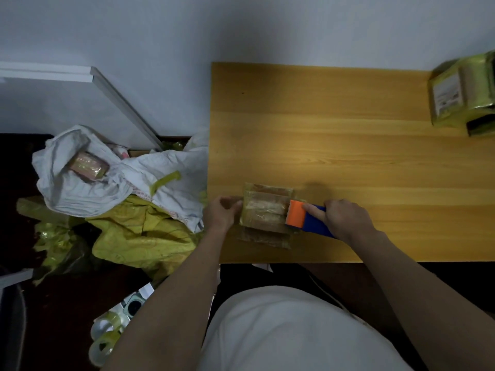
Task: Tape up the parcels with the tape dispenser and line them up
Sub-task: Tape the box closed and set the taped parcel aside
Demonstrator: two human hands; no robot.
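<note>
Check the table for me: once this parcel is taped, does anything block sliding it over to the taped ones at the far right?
Nothing visible does. The parcel sits near the table's left front, held by the left hand, with the dispenser in the right hand. Bare wood runs from it to the taped parcels.

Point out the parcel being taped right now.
The brown parcel at the table's near edge: left hand steadies it, right hand runs the tape dispenser over it. The yellow-wrapped parcels sit untouched far right.

Glossy clear tape wraps the brown cardboard parcel (265, 212); the tape dispenser (305, 219) is smooth orange-and-blue plastic; the table (348, 145) shows matt, grained wood.
</note>
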